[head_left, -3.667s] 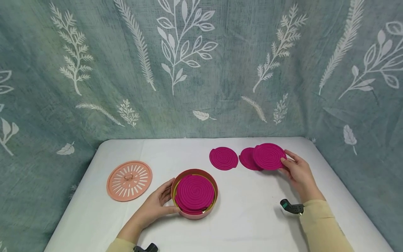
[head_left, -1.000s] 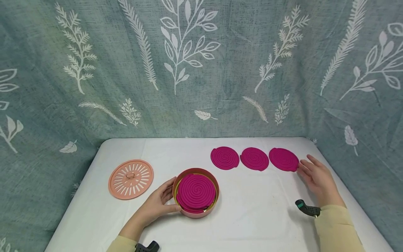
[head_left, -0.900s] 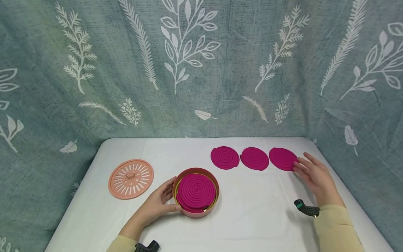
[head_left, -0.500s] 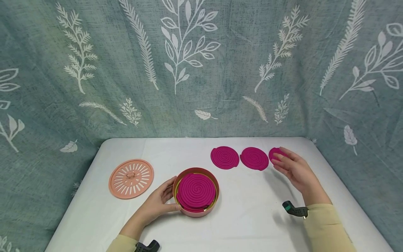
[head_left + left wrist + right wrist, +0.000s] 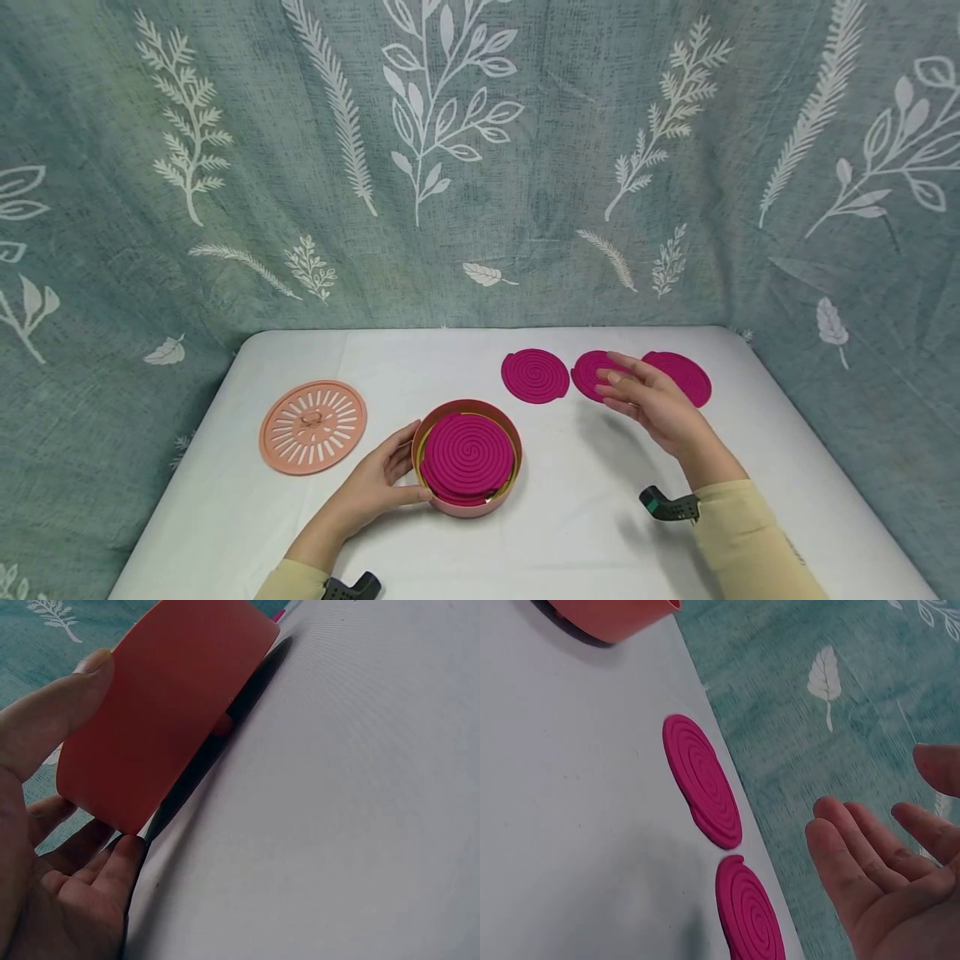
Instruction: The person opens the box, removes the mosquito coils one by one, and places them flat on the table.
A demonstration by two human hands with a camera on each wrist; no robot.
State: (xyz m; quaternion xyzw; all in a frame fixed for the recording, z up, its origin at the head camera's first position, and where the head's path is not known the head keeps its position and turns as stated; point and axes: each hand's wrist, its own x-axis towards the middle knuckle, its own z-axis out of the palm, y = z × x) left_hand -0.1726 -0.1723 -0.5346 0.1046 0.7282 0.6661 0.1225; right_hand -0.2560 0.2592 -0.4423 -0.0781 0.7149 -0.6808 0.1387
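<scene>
My left hand (image 5: 372, 490) grips the side of a round salmon-coloured tin (image 5: 467, 511), thumb toward the front and fingers behind. In the left wrist view the thumb and fingers bracket the tin's wall (image 5: 161, 705). Inside lies a stack of magenta mosquito coils (image 5: 468, 457). Three more coils lie in a row at the back right: a left one (image 5: 535, 377), a middle one (image 5: 591, 365) and a right one (image 5: 686, 379). My right hand (image 5: 663, 412) hovers in front of the middle and right coils, partly hiding them. Its fingers are loosely extended and hold nothing.
A slotted salmon-coloured lid (image 5: 312, 427) with a small central handle lies left of the tin on the white tabletop (image 5: 570, 542). Behind the table hangs a teal leaf-patterned cloth (image 5: 555, 275). Dark wrist devices sit on both sleeves.
My right hand has set the coil it held at the right end of the row and let go. It has since moved left, toward the middle coil. My left hand stays on the tin.
</scene>
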